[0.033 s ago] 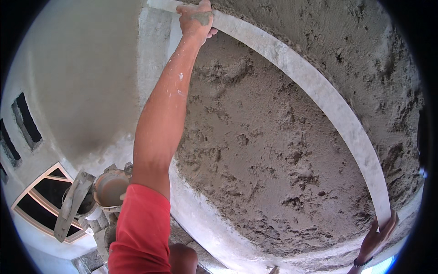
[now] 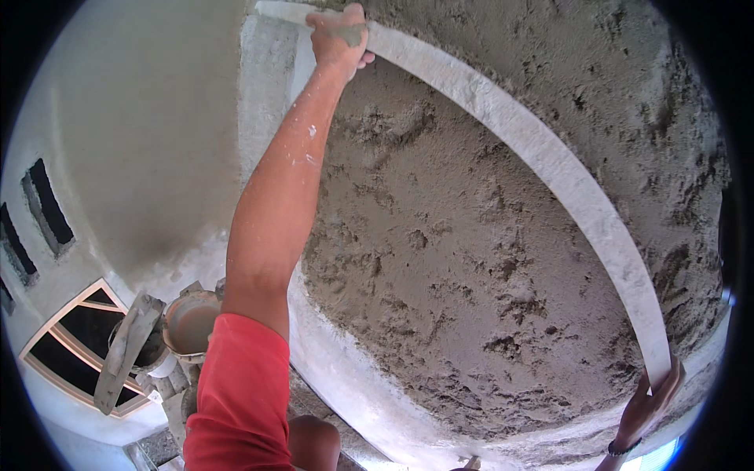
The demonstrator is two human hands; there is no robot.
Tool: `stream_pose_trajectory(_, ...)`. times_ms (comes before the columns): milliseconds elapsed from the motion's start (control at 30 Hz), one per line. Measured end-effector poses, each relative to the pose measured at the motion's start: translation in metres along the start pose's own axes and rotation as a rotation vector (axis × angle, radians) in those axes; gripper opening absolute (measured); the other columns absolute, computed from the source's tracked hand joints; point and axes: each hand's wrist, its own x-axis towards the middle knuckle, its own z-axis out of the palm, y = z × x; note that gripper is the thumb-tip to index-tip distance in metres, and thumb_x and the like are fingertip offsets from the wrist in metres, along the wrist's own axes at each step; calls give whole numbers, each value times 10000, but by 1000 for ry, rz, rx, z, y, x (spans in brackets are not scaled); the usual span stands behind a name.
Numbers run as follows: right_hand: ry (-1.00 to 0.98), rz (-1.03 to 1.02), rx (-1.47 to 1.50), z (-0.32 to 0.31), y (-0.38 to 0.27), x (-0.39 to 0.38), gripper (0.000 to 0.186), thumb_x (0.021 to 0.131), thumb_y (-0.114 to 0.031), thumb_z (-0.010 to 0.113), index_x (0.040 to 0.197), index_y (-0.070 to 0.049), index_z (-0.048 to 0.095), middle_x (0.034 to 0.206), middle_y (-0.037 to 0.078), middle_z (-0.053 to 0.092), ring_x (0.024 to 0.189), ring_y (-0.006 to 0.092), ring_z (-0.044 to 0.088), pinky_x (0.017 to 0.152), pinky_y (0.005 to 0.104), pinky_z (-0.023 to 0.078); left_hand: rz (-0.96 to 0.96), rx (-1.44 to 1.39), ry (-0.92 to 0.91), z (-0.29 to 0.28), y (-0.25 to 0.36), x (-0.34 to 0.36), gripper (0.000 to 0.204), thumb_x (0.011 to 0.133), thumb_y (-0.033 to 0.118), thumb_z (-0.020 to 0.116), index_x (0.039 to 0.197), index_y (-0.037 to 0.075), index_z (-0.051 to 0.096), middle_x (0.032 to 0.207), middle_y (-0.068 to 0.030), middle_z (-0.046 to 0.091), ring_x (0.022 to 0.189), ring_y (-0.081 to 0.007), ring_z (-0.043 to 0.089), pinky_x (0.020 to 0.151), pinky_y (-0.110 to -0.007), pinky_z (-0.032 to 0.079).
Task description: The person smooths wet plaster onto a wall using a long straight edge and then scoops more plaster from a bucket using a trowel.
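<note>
A long pale straightedge (image 2: pixel 550 165), curved by the lens, lies diagonally across rough, grey wet mortar (image 2: pixel 440 259) on the wall. My left hand (image 2: pixel 339 43) grips its upper end near the top middle, with grey mortar on the back of the hand. The right end is held in my right hand (image 2: pixel 656 388), low at the right, a dark band on that wrist. My bare left forearm, flecked white below a red sleeve, reaches up across the mortar's left edge.
A smoother grey wall (image 2: pixel 149 133) at left has narrow dark openings (image 2: pixel 51 212). Below are a wooden window frame (image 2: pixel 59 318), a grimy bucket (image 2: pixel 192 326) and a tool with a long flat board (image 2: pixel 122 353). A pale band (image 2: pixel 330 345) borders the mortar's lower left.
Both hands and the straightedge have shifted very slightly, the upper end a little downward. My grip looks the same.
</note>
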Motion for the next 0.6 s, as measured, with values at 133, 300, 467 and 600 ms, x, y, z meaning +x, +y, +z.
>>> stream_pose_trajectory(133,-7,-25,-26,-7,8,1,571,677,49,616,1212,-63,449,1207,161,452,1140,343,431,924,459,367,-193,-20,26,0,4,-22,524,814,240,481,1140,-73,217,869,-264,561,477,-249,583,365,-319,483)
stream_pose_trajectory(300,-72,-31,-86,-23,54,-27,578,656,46,601,1201,-61,439,1215,179,433,1144,384,401,921,499,341,-138,-110,66,4,-18,-92,436,825,267,489,1062,15,223,757,-133,507,455,-185,509,317,-276,395)
stream_pose_trajectory(467,-201,-65,-72,-36,130,-99,464,826,-237,565,1207,-14,420,1195,221,425,1133,413,395,939,506,316,-224,-205,-110,5,-4,-200,808,863,203,484,1304,-163,-86,721,-128,544,566,-211,555,471,-306,492)
stream_pose_trajectory(600,-159,-66,-42,-26,158,-137,496,848,-318,533,1212,-3,412,1212,222,422,1160,412,388,964,508,304,-83,39,3,13,-22,-238,800,872,216,477,1306,-169,-75,736,-138,542,597,-202,563,538,-322,502)
